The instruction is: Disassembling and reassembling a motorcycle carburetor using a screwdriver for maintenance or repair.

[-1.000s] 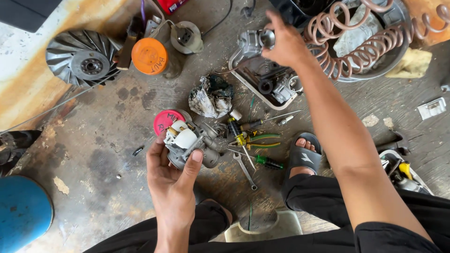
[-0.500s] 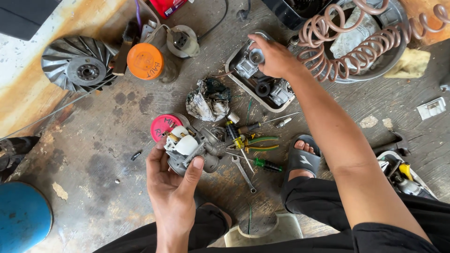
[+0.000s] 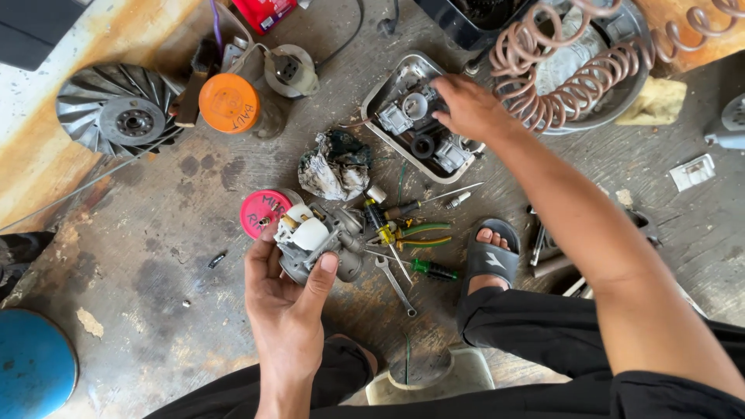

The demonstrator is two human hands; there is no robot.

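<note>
Moved with the right hand (image 3: 473, 109) only: down from the far rim of the metal tray (image 3: 374, 99), where seen a second earlier, to the middle of it, over the loose grey engine parts (image 3: 405, 118) lying there. Meant, as a judgement, sorting among those parts rather than reaching past them. Kept all the while in the left hand (image 3: 283, 302), unshifted: the carburettor body (image 3: 314, 244), grey metal with a white plastic piece on top, raised just above the concrete floor (image 3: 155, 271) and near the pink lid (image 3: 260, 211). Left grip closed around that body, thumb pressed against its right side, fingers curled under and up its left side. Right grip half curled, fingertips down among the parts and touching at least one of them; could not tell whether anything was pinched or merely touched, knuckles hiding the tips. Scattered between the two hands, untouched: a crumpled dirty rag (image 3: 334, 167), screwdrivers and pliers (image 3: 411, 233), a small spanner (image 3: 396, 283). Beyond the tray, well apart from either hand, a copper-coloured coiled hose (image 3: 559, 77).
</note>
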